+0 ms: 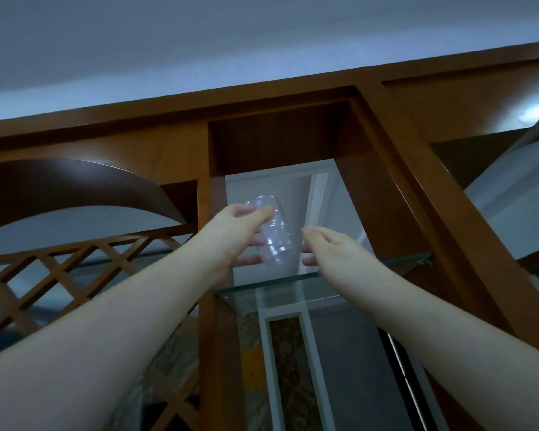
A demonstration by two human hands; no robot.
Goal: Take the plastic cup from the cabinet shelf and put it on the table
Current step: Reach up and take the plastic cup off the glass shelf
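Note:
A clear plastic cup (273,233) is tilted in the air above the glass shelf (293,283) inside the wooden cabinet's open middle bay. My left hand (240,234) is wrapped around the cup, thumb across its upper part and fingers showing behind it. My right hand (327,250) hovers just to the right of the cup with fingers curled and apart; whether its fingertips touch the cup I cannot tell. The table is out of view.
The brown wooden cabinet (395,188) frames the bay with thick posts on both sides. A wooden lattice panel (75,275) fills the left. Another glass pane (517,194) sits at the right. Below the shelf, a white-framed panel (288,362) shows through.

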